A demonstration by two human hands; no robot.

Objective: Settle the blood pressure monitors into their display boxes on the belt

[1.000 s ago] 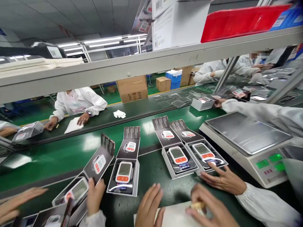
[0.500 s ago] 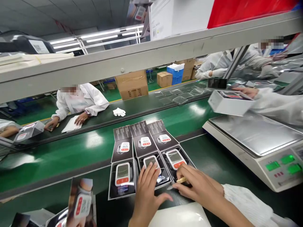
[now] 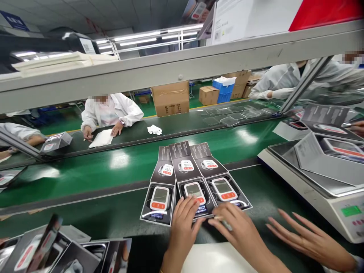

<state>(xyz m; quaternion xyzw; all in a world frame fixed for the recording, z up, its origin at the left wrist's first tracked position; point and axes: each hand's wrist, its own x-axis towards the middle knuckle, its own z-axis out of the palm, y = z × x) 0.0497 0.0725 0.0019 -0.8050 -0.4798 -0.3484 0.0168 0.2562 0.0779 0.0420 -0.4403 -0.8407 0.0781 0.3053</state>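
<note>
Left hand (image 3: 183, 223) lay open on middle boxed blood-pressure monitor (image 3: 195, 193); right hand (image 3: 239, 237) curled beside it, grip unclear

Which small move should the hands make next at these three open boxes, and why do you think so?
I would judge it best to keep the left hand steady on the middle box and probably bring the pale small item in the right hand up to it: both hands are at that box's front edge, and its white monitor lies open inside.
</note>
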